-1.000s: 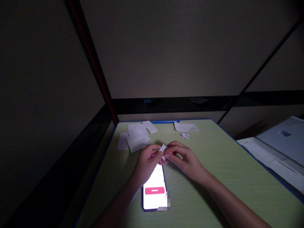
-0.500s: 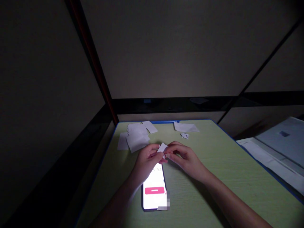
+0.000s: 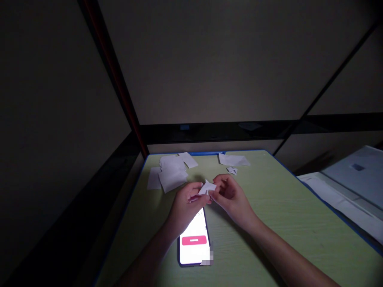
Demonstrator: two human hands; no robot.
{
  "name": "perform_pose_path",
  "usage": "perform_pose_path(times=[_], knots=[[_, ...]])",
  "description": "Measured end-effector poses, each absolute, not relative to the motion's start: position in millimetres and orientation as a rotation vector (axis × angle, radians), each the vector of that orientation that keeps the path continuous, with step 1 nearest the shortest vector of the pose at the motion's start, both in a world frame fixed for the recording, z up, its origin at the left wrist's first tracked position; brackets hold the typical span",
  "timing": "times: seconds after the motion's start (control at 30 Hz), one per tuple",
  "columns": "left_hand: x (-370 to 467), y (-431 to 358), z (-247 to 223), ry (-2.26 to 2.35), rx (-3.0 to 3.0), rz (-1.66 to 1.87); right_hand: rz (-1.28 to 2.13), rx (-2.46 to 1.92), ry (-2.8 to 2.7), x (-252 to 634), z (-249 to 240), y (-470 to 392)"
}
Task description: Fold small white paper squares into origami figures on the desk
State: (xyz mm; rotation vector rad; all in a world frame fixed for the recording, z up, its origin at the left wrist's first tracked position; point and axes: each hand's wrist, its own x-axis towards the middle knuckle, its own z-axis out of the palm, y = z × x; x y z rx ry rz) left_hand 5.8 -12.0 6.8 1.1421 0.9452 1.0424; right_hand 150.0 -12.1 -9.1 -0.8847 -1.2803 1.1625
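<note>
Between my two hands, above the top end of a lit phone [image 3: 194, 252], is a small folded piece of white paper [image 3: 207, 187]. My left hand [image 3: 186, 204] pinches its near left side, thumb on top. At the paper's right edge my right hand [image 3: 232, 199] grips with thumb and fingertips, the other fingers curled. Part of the paper is hidden by the thumbs. The phone lies face up, showing a white screen with a red button; my left hand covers part of it.
White paper sheets [image 3: 172, 180] overlap at the table's far left. Another sheet [image 3: 235, 160] lies at the far edge, with a small folded paper piece [image 3: 231, 170] before it. The pale green table [image 3: 293, 215] has a blue rim. Right of it stands a white box-like object [image 3: 356, 171].
My right hand has shifted slightly and its fingers have lifted and curled. The paper has turned, showing more of its upper face. The digits on the phone have changed.
</note>
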Motion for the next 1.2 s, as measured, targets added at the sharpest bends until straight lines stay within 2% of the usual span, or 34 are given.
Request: perform_pose_path(times=[0.83, 1.2], knots=[[8.9, -9.5, 4.8, 0.989, 1.120, 1.127, 1.248, -1.098, -1.371, 154.7, -6.0, -9.1], [3.2, -8.0, 2.6, 1.123, 1.414, 1.019, 1.179, -1.151, -1.396, 155.6, -5.1, -8.3]])
